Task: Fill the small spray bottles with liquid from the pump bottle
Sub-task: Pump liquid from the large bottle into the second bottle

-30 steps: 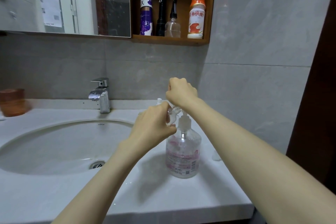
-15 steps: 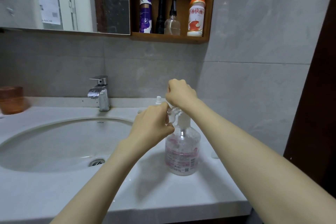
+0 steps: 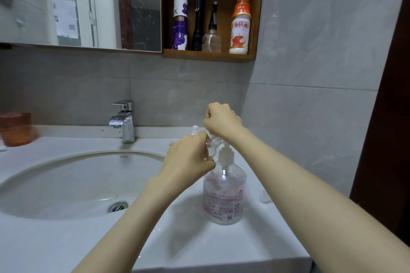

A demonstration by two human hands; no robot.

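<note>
At the right end of the white counter (image 3: 199, 248), just beside the sink (image 3: 66, 184), the clear pump bottle (image 3: 224, 195) stands upright, its label facing out. The person's right hand (image 3: 223, 121) is clenched into a fist over the top of the pump, so the pump head itself is hidden under the curled fingers. The left hand (image 3: 188, 158) grips a small clear spray bottle (image 3: 211, 146), holding it tilted right up against the pump's neck, just beneath the right fist. I can't make out whether any liquid is running into it. Behind the left hand the white top of a second small spray bottle (image 3: 195, 128) pokes up from the counter near the back wall. The chrome faucet (image 3: 124, 121) sits at the rear of the sink, and an orange cup (image 3: 15, 128) stands far off to the left. Above, next to the mirror (image 3: 77, 4), a wooden shelf (image 3: 208, 56) carries a purple-and-white bottle (image 3: 180, 20), a black flashlight (image 3: 199, 17), a clear bottle with a black nozzle (image 3: 211, 39) and an orange-capped drink bottle (image 3: 240, 26).
</note>
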